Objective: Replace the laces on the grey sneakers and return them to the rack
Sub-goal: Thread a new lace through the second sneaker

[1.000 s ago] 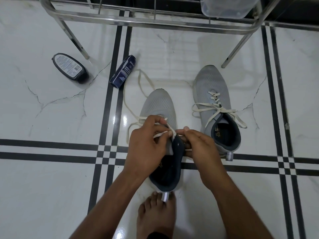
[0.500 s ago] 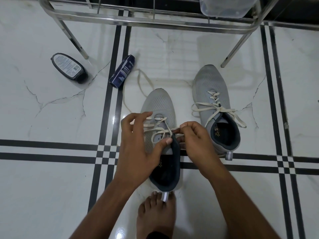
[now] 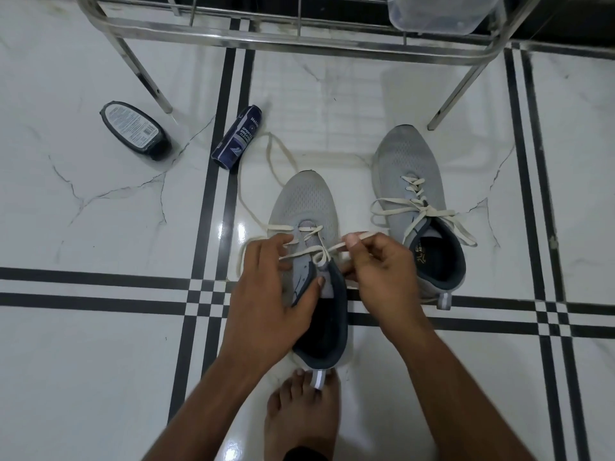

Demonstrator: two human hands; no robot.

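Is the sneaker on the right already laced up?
Yes, the right sneaker stands apart from both hands with its cream lace threaded through the eyelets and tied.

Head view, steeply downward, close.

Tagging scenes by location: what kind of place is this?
Probably a home entryway or shoe-storage corner: a steel rack stands on a white marble-look tiled floor, with grey sneakers and a shoe-cleaner bottle beside it.

Readable lettering near the hands

Spray can [image 3: 237, 138], beyond the left hand, reads "SPORTS"; lettering on the other things is too small or blurred.
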